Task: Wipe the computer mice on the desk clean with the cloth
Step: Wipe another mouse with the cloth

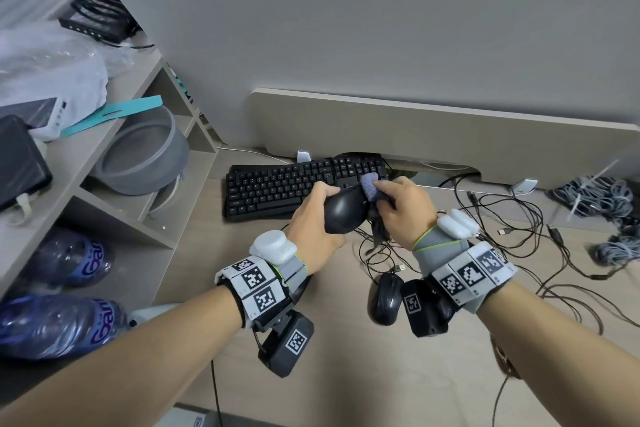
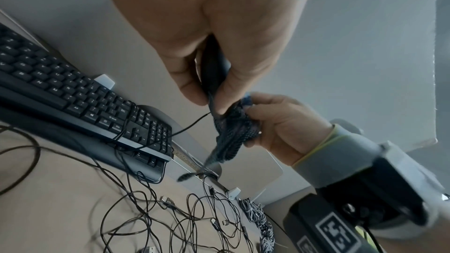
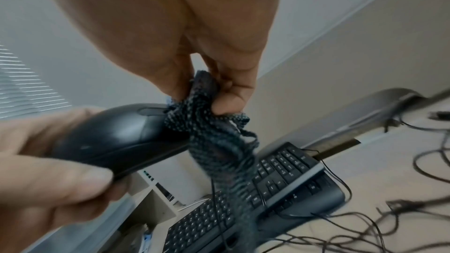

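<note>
My left hand grips a black wired mouse and holds it up above the desk. In the right wrist view the same mouse shows its scroll wheel, with the left hand wrapped round its rear. My right hand pinches a bunched blue-grey cloth against the mouse's front end. The cloth hangs down in a dark tail below the fingers. In the left wrist view the cloth sits in the right hand. A second black mouse lies on the desk near my right wrist.
A black keyboard lies behind the hands, in front of a beige desk divider. Tangled black cables spread over the desk to the right, with coiled grey cables beyond. Shelves at left hold a grey bowl and plastic bottles.
</note>
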`<state>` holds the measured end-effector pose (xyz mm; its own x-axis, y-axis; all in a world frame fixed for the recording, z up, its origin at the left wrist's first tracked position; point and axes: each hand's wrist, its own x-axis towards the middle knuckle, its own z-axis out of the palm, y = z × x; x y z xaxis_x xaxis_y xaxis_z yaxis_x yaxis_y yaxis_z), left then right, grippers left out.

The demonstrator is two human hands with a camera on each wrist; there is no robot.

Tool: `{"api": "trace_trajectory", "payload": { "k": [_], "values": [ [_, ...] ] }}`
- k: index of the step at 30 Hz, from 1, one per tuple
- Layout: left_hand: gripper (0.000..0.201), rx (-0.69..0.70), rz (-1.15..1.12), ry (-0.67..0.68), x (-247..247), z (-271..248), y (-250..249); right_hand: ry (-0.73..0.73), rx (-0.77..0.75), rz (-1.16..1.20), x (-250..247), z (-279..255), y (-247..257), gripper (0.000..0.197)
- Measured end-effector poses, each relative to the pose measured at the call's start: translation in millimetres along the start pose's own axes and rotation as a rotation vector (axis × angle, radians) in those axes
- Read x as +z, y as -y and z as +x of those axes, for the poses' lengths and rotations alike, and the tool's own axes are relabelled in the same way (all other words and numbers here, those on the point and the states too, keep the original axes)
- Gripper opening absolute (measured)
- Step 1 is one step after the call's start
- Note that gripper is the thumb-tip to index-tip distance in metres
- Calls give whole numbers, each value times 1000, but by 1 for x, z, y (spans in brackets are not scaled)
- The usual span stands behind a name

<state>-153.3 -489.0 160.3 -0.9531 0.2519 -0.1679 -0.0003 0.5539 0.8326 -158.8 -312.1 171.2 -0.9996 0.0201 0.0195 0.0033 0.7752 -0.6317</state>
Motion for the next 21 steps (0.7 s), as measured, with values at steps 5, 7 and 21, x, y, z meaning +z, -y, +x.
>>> {"api": "trace_trajectory", "payload": {
  "k": [5,7,21],
  "values": [
    [61,-18,-48,-35,-3,4,-1,1,-169,75,5,-18,20,30],
    [61,-24,-54,-25,-4,3,0,3,-149,86,4,-14,15,32],
    [63,-49,-206,-7,2,4,0,-58,-196,174,6,-20,15,37]
  ]
}}
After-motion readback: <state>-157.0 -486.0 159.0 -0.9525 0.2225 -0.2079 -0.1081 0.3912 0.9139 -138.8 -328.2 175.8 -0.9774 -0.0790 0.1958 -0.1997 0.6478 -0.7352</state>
